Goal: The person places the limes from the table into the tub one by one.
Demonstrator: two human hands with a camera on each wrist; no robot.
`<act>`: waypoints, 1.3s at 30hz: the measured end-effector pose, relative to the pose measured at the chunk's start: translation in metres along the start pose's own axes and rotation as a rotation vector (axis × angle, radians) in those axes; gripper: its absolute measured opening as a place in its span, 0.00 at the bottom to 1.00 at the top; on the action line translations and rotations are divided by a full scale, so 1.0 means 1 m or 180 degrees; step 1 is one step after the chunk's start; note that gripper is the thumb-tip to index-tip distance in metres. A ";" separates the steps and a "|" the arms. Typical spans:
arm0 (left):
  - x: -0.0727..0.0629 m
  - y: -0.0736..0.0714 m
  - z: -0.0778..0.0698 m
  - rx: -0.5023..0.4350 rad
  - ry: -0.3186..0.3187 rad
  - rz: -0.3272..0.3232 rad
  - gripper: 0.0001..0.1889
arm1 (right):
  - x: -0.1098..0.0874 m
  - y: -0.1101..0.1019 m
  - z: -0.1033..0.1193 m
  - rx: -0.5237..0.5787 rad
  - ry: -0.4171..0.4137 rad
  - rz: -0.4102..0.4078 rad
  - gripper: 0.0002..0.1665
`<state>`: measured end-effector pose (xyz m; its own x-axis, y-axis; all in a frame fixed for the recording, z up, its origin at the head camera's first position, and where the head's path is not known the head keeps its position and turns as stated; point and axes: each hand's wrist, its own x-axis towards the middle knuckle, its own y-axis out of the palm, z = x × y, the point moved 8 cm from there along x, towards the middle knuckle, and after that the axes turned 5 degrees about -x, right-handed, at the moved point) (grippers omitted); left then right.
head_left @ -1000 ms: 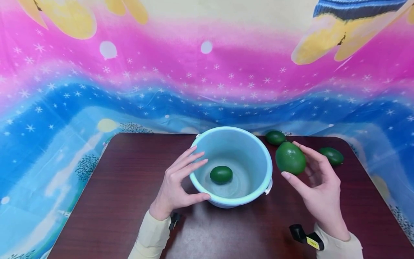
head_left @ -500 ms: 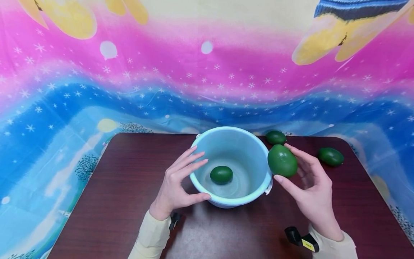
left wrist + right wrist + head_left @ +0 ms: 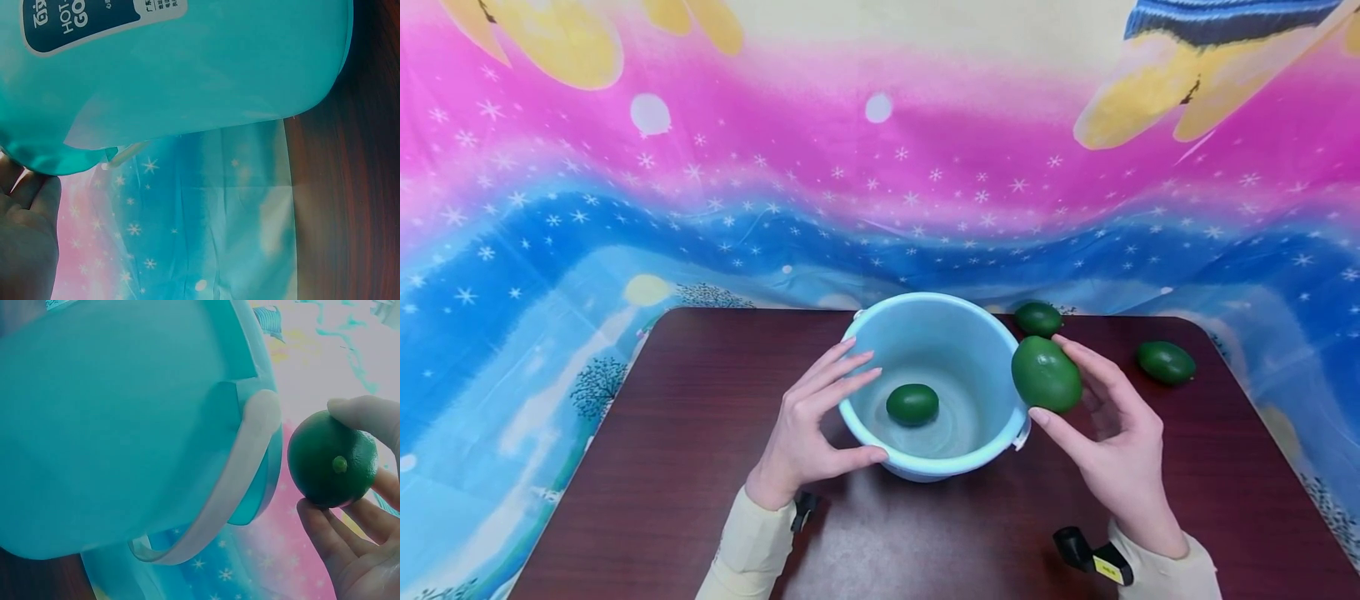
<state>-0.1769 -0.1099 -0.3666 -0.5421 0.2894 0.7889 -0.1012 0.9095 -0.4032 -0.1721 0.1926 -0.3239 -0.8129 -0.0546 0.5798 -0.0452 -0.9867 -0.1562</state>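
My right hand [image 3: 1108,433] holds a glossy green avocado [image 3: 1047,375] between thumb and fingertips, over the right rim of a light blue bucket [image 3: 936,464]. In the right wrist view the held avocado [image 3: 331,464] turns its small pale stem end to the camera, just beyond the bucket's rim. A second avocado [image 3: 913,405] lies on the bucket's floor. With fingers spread, my left hand [image 3: 816,425] rests at the left rim, fingertips over the opening and thumb along the near edge. The left wrist view shows fingers [image 3: 45,199] right at the rim.
Two more avocados lie on the dark wood table [image 3: 730,375]: one avocado [image 3: 1037,318] at the back edge behind the bucket, another avocado [image 3: 1166,362] farther right. The bucket's white handle [image 3: 215,500] hangs down its side. A patterned cloth [image 3: 820,167] hangs behind the table.
My right hand has moved left with the avocado, from beside the bucket to above its right rim. The left hand and the bucket have stayed in place.
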 end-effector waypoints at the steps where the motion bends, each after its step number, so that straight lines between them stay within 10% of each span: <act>1: 0.000 0.000 0.000 -0.0004 0.0001 0.0002 0.40 | 0.000 0.001 0.001 -0.0001 -0.0011 0.0001 0.45; 39: -0.003 -0.001 -0.002 -0.0035 -0.0027 0.0030 0.40 | -0.007 0.018 0.012 0.0036 -0.0186 0.0175 0.44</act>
<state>-0.1739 -0.1108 -0.3681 -0.5500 0.2954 0.7812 -0.0870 0.9100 -0.4054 -0.1600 0.1732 -0.3215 -0.7788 -0.1174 0.6162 0.0055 -0.9836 -0.1803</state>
